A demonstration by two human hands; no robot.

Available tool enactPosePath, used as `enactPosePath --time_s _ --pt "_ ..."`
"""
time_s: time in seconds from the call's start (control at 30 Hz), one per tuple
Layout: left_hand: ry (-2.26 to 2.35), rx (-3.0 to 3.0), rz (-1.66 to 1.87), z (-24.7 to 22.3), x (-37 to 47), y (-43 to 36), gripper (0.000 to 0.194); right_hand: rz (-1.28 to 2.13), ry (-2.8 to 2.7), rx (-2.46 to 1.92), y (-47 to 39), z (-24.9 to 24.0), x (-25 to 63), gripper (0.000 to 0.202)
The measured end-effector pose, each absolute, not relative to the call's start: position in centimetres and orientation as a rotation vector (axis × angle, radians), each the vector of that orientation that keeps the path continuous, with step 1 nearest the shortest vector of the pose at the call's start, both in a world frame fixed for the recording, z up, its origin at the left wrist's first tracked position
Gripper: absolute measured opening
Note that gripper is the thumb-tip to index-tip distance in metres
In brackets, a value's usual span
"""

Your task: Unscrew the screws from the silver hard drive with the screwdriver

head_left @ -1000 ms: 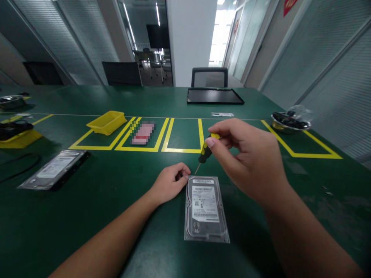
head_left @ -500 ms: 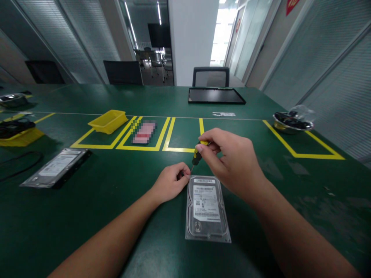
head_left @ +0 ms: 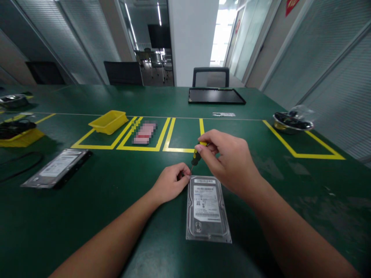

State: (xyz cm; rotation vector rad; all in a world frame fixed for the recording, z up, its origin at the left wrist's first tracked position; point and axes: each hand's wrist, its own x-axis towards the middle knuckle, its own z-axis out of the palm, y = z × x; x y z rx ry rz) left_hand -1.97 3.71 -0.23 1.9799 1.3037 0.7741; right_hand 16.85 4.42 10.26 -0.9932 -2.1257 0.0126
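Note:
A hard drive [head_left: 207,208] lies label up on the green table in front of me. My right hand [head_left: 232,160] is closed around the yellow-and-dark handle of a screwdriver [head_left: 196,156]. The screwdriver slants down, its thin shaft reaching the drive's far left corner. At that same corner, my left hand [head_left: 172,183] has its fingers curled and its thumb and fingertips pinched against the drive's edge, close to the screwdriver tip. The tip itself and any screw under it are too small to make out.
A second hard drive [head_left: 59,168] lies at the left. Beyond are a yellow tray [head_left: 108,121], a blurred-out pink item [head_left: 145,132] and yellow tape outlines. A metal bowl of dark parts [head_left: 292,121] stands right, a flat black panel [head_left: 216,96] at the far edge.
My right hand has shifted very slightly on the screwdriver handle, its knuckles turning a little to the left. The left hand and the drive stay essentially in place.

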Motion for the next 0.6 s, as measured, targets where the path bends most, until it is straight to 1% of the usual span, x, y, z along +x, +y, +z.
enactPosePath --time_s 0.6 --pt "1.314 1.984 0.769 -0.37 -2.02 3.73 0.006 -0.016 -2.172 -1.005 4.25 10.56 16.73 0.013"
